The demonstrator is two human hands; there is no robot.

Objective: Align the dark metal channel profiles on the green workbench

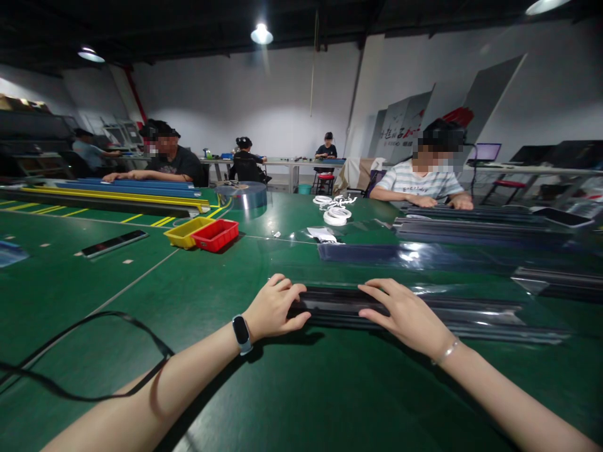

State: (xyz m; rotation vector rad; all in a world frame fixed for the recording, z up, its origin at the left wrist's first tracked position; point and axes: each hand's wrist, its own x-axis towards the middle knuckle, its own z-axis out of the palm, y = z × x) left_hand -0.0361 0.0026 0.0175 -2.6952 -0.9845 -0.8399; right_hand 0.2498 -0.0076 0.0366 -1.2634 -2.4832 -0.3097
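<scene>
A bundle of long dark strips [334,302], partly in clear plastic film, lies across the green table in front of me. My left hand [277,306] is closed around its left end, fingers on the far side and thumb on the near side. Farther right, my right hand [407,315] spans the same bundle, with the thumb low and the fingers over the top. To the right of that hand, the strips run on under shiny film [490,311]. The undersides of both hands are hidden.
Beyond the bundle lie a clear plastic sheet [367,252], more dark strips [471,229] and white coils [336,215]. Red [217,235] and yellow [186,233] bins and a phone [114,243] are to the left. A black cable [85,397] crosses my left forearm. Co-workers sit across the table.
</scene>
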